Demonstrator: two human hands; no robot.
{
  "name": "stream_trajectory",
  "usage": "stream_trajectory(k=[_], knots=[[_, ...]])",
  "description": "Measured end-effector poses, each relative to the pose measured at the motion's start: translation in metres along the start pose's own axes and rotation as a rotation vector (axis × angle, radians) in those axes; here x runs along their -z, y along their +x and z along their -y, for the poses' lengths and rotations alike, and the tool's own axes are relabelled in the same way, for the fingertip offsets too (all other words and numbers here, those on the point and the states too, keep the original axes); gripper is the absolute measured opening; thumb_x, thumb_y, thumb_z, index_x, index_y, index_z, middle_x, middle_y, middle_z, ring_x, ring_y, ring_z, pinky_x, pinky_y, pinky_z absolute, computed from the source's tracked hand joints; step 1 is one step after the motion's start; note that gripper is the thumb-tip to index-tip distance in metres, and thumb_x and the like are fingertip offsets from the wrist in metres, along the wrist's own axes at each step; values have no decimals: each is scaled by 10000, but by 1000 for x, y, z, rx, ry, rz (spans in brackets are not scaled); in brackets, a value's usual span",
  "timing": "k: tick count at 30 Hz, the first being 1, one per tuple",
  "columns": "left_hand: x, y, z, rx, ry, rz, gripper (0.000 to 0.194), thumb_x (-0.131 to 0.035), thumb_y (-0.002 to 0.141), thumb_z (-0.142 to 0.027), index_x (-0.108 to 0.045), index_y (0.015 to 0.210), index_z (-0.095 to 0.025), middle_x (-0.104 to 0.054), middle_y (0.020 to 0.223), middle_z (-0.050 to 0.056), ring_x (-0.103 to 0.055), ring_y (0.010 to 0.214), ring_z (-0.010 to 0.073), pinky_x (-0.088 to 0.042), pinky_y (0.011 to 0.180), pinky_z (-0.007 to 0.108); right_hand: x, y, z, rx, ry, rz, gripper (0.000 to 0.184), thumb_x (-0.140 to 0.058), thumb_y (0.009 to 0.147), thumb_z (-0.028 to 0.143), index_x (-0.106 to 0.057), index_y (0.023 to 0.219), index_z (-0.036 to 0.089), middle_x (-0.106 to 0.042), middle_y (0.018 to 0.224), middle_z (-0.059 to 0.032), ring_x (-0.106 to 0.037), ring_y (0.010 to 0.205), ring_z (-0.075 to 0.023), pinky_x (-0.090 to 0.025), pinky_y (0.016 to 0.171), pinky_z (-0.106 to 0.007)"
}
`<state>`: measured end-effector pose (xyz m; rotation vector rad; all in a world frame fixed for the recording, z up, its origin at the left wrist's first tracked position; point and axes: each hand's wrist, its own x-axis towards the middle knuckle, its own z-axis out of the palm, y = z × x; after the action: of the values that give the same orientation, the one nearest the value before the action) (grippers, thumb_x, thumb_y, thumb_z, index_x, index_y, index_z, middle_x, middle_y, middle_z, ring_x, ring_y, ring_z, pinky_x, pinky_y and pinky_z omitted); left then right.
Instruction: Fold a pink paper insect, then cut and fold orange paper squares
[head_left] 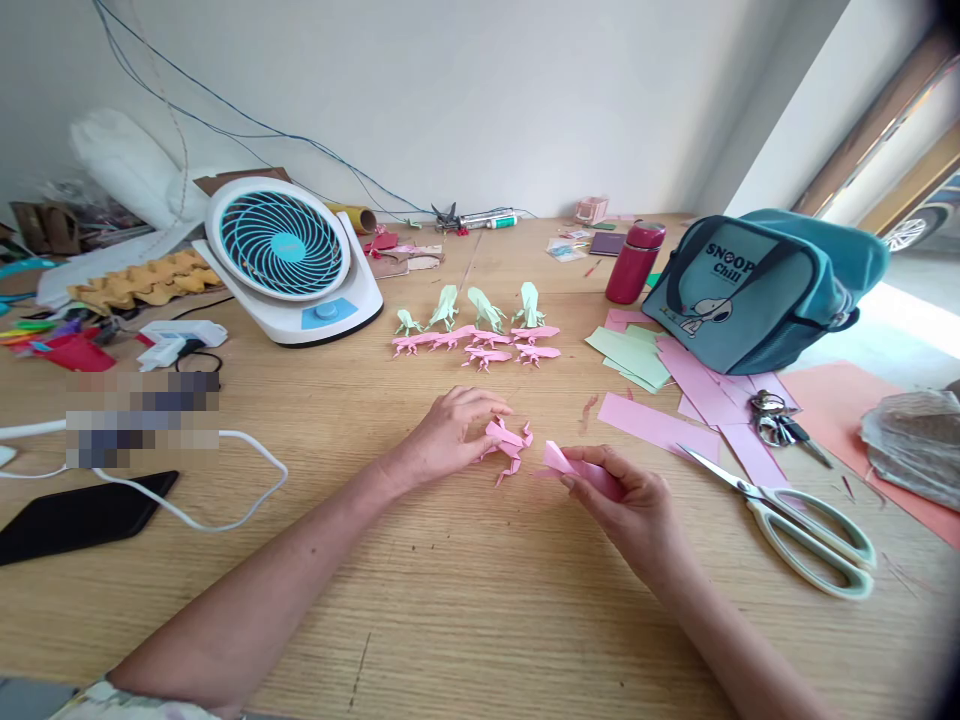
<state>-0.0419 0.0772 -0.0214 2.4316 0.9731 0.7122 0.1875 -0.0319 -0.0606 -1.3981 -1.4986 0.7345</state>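
Observation:
My left hand [448, 434] rests on the wooden table [480, 600], fingers curled and pinched on a small pink folded paper figure [508, 442]. To its right, my right hand [628, 498] is closed round another pink folded paper piece [562, 460], whose pointed end sticks out toward the left. The two hands are a short gap apart. Farther back lie rows of finished paper figures, green ones [480, 308] behind pink ones [480, 345].
Scissors [795, 520] lie to the right, near keys [776, 418] and pink paper strips [660, 425]. A teal bag [757, 285], a red bottle [634, 262], a white fan [289, 260], a black phone [82, 515] and a white cable [247, 455] surround the work area.

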Motion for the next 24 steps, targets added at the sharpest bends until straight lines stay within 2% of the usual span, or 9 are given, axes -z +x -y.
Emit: stream_trajectory(k=[3, 6, 10, 16, 24], knots=[[0, -1, 7, -71, 85, 137, 321, -704, 851, -334, -693, 1168, -282, -658, 1295, 52, -523, 1241, 258, -345, 1050, 429, 0, 0, -3, 1, -16, 10, 275, -670, 859, 434, -724, 1042, 237, -676, 811, -6, -566, 636, -142, -435, 566, -245], [-5, -2, 6, -86, 96, 183, 277, -659, 895, -311, -698, 1168, -339, -695, 1241, 13, -534, 1204, 233, -303, 1046, 426, -1, 1, -5, 5, -18, 23, 280, -666, 860, 439, -725, 1043, 236, -687, 832, -12, -568, 635, -143, -438, 562, -246], [-6, -1, 5, -41, 83, 151, 227, -662, 895, -333, -728, 1112, -329, -737, 1137, 7, -558, 1101, 223, -294, 1023, 427, -1, 1, -4, 8, -24, 35, 267, -663, 866, 427, -726, 1044, 239, -708, 886, -21, -608, 686, -157, -459, 589, -251], [6, 1, -6, -80, -174, 86, 217, -695, 869, -301, -740, 1081, -292, -753, 1063, 11, -590, 1002, 184, -410, 946, 333, 1, 1, -1, 121, -66, 25, 201, -627, 899, 344, -710, 1056, 251, -715, 1015, -45, -674, 896, -195, -511, 737, -277], [10, -2, -21, -136, -151, 67, 220, -682, 879, -285, -732, 1093, -284, -749, 1064, 25, -591, 1004, 195, -437, 938, 355, 1, -1, 2, 144, -173, 17, 188, -613, 906, 321, -720, 1050, 261, -700, 948, -34, -671, 774, -168, -501, 651, -258]])
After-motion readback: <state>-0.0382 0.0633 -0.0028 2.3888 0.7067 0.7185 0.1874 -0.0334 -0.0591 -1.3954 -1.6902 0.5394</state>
